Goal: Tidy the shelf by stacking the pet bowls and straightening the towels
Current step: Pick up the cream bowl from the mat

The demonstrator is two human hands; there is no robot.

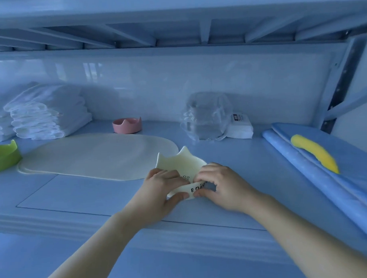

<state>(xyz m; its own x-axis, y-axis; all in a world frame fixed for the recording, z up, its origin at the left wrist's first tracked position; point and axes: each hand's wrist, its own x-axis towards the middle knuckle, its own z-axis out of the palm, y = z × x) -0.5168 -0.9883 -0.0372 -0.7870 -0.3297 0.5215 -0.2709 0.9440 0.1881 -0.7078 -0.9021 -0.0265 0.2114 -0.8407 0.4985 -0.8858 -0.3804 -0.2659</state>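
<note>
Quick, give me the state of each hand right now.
Left hand: grips the near rim of the cream cat-eared pet bowl.
Right hand: pinches the same bowl's near rim.

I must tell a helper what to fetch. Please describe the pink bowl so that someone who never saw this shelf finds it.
On the shelf, look behind the wide cream mat, near the back wall. The pink bowl stands alone, right of the white towel stack. Only it is pink: the green bowl sits far left, the cream bowl at the front.
</note>
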